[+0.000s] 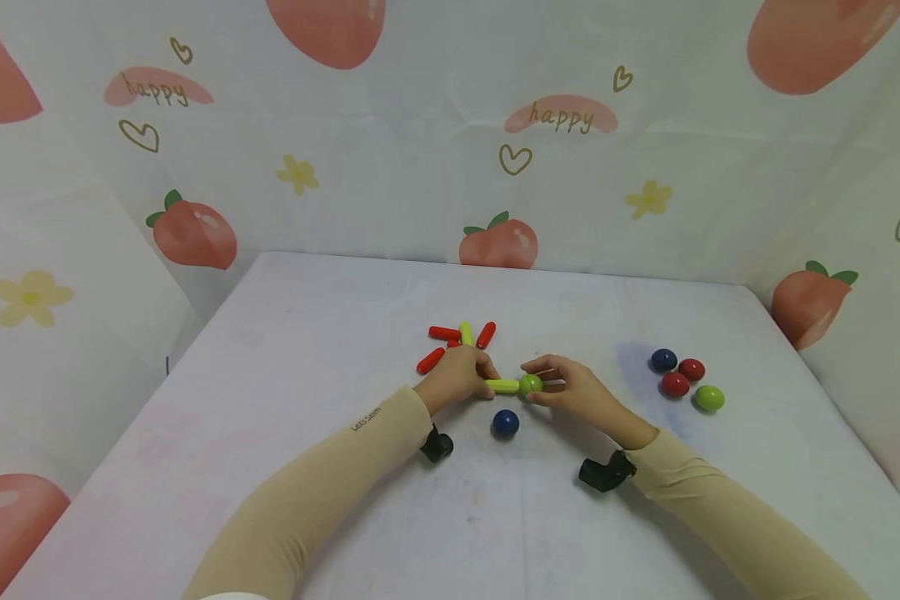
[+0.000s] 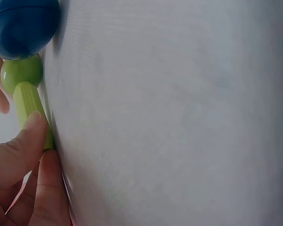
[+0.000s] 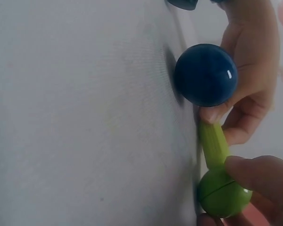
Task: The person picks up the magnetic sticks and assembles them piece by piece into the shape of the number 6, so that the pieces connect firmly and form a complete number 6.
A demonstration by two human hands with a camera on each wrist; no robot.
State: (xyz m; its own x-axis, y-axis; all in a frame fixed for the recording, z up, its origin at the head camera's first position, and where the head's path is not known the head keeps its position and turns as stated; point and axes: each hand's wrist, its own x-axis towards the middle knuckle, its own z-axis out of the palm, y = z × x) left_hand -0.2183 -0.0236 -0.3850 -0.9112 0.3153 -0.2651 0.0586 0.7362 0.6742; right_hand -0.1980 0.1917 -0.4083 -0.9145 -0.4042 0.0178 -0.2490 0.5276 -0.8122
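left hand with fingers pinching a lime stick, right hand with fingers curled around a green ball at the stick's end, low at the surface, blue ball near, red sticks beyond

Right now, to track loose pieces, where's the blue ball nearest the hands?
In the head view, the blue ball lies on the tabletop, a little right of centre, just below the lime stick and green ball.
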